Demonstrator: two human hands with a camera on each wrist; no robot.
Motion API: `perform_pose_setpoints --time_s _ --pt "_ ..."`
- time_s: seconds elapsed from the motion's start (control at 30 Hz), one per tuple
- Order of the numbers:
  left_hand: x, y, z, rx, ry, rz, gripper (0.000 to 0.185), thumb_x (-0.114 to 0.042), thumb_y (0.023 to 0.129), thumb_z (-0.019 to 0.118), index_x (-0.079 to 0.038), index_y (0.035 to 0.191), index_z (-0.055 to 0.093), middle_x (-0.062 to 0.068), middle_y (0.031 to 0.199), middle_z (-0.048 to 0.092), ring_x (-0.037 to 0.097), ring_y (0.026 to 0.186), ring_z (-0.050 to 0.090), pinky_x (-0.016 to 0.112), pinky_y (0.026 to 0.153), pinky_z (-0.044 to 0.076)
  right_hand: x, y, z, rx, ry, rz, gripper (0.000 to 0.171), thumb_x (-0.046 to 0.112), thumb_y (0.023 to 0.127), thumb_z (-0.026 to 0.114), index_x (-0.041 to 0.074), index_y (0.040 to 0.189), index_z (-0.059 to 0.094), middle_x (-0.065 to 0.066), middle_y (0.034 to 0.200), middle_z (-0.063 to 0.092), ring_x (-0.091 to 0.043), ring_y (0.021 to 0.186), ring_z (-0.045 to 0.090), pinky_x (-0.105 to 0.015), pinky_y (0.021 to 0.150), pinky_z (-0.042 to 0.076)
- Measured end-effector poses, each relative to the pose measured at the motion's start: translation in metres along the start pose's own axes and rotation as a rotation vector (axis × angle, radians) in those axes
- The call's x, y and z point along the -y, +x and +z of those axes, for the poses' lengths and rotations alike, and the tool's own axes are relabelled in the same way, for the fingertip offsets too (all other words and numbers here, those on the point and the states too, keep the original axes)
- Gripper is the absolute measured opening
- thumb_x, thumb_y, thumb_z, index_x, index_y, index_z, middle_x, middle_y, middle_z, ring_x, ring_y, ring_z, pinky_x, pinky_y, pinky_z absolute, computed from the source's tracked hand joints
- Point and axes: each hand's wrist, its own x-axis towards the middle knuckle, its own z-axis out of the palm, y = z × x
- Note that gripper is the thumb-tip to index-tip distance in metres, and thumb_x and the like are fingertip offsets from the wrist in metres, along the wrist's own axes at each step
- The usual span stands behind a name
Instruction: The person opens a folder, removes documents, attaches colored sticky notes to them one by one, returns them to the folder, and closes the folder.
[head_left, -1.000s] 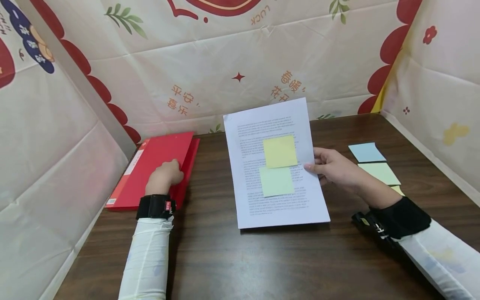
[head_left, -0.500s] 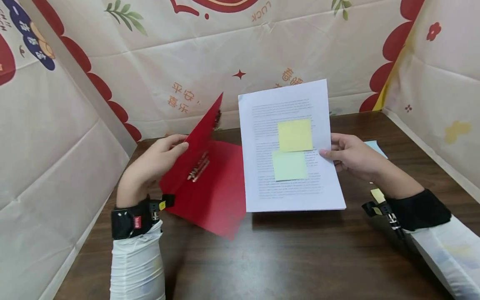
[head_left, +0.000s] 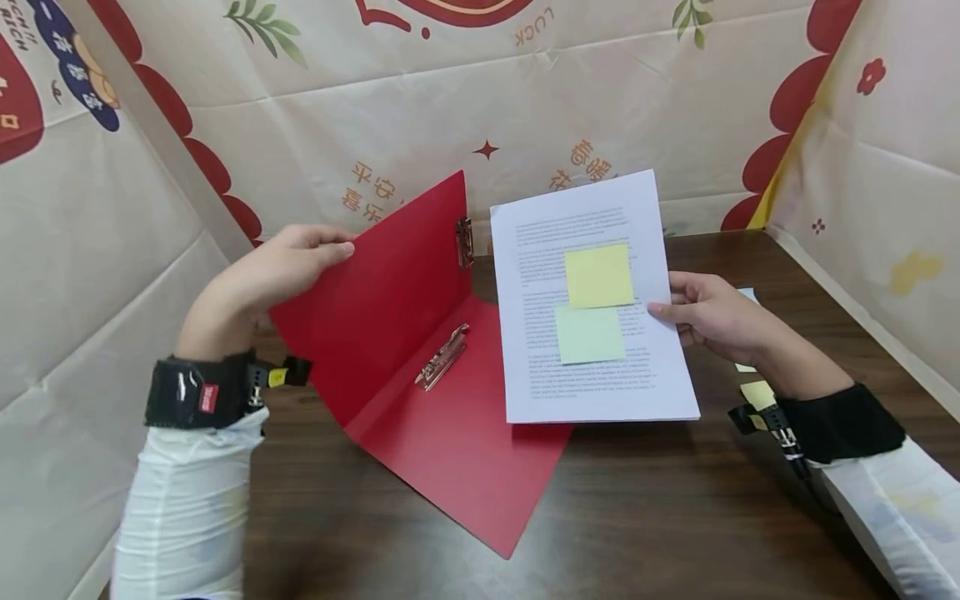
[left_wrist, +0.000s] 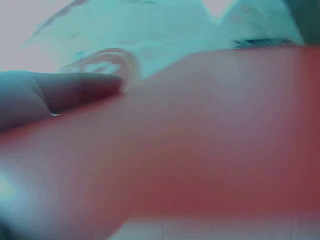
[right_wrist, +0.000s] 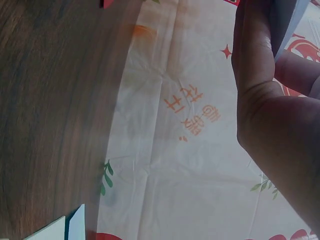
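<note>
Left hand point(head_left: 288, 258) grips the upper edge of the red folder's point(head_left: 420, 392) front cover, thumb on top and fingers behind, holding that cover raised and open; right hand point(head_left: 712, 317) pinches the right edge of the printed sheets point(head_left: 600, 375), thumb on the face. I read the folder's back cover as lying flat on the brown table point(head_left: 675, 517), with the spine running from far right to near left. A metal clip point(head_left: 442, 358) lies on the inner back cover and a second clamp point(head_left: 464, 242) sits at the top of the fold. The sheets are held lifted, long axis pointing away from me, lower left corner overlapping the folder. A yellow note point(head_left: 599, 275) and a green note point(head_left: 589, 334) are stuck to the page. Loose sticky notes point(head_left: 757, 392) lie behind the right wrist, partly hidden. Left wrist view shows only blurred red cover and one fingertip point(left_wrist: 80, 92); right wrist view shows the fingers point(right_wrist: 260, 85) against the sheet edge and the patterned cloth wall point(right_wrist: 190, 150).
</note>
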Motion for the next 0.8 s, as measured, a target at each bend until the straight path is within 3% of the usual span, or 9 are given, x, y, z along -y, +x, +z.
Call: perform_pose_setpoints --time_s 0.07,0.23,0.33,0.5,0.67,0.8 --pt "-0.003 0.006 -0.003 -0.008 0.041 0.004 0.049 -0.034 0.113 0.047 -0.014 0.158 0.046 0.014 0.125 0.067 0.024 0.094 0.075 0.037 0.078 0.063 -0.001 0.0 0.0 -0.002 0.004 -0.003 0.062 0.026 0.108 0.063 0.009 0.161 0.034 0.013 0.121 0.078 -0.024 0.104 0.081 -0.044 0.086 0.067" --pt "-0.008 0.012 -0.003 -0.06 0.308 0.063 0.043 -0.025 0.112 0.049 -0.007 0.151 0.054 0.022 0.125 0.07 0.029 0.093 0.075 0.039 0.081 0.061 -0.002 0.001 0.0 -0.004 0.007 0.002 0.062 0.027 0.108 0.063 0.01 0.161 0.035 0.014 0.121 0.078 -0.025 0.105 0.081 -0.044 0.088 0.066" --pt "-0.011 0.009 -0.002 -0.05 0.338 0.061 0.043 -0.026 0.111 0.052 -0.009 0.15 0.055 0.022 0.128 0.07 0.03 0.094 0.076 0.039 0.081 0.062 -0.002 0.002 0.0 0.002 0.007 -0.002 0.061 0.026 0.108 0.062 0.009 0.16 0.035 0.013 0.122 0.078 -0.025 0.105 0.08 -0.044 0.087 0.067" --pt "-0.005 0.005 -0.005 0.041 0.07 0.027 0.043 -0.023 0.113 0.048 -0.002 0.151 0.048 0.015 0.121 0.069 0.021 0.088 0.076 0.035 0.076 0.064 0.0 0.001 -0.001 0.011 0.028 -0.009 0.061 0.022 0.109 0.06 0.007 0.162 0.032 0.009 0.123 0.078 -0.024 0.104 0.08 -0.045 0.086 0.067" --pt "0.02 0.004 -0.001 0.089 -0.219 -0.002 0.044 -0.023 0.115 0.045 0.001 0.152 0.04 0.002 0.105 0.071 0.014 0.084 0.076 0.034 0.073 0.066 0.002 -0.003 -0.003 -0.003 0.024 -0.006 0.061 0.023 0.109 0.061 0.007 0.161 0.033 0.012 0.121 0.078 -0.022 0.104 0.081 -0.043 0.086 0.067" --pt "0.048 0.001 0.003 0.086 -0.282 -0.017 0.049 -0.026 0.115 0.046 -0.003 0.157 0.036 0.001 0.108 0.069 0.014 0.085 0.077 0.035 0.076 0.067 0.002 -0.003 -0.003 -0.017 0.007 0.007 0.063 0.026 0.108 0.063 0.009 0.161 0.034 0.016 0.119 0.077 -0.022 0.104 0.081 -0.043 0.087 0.066"
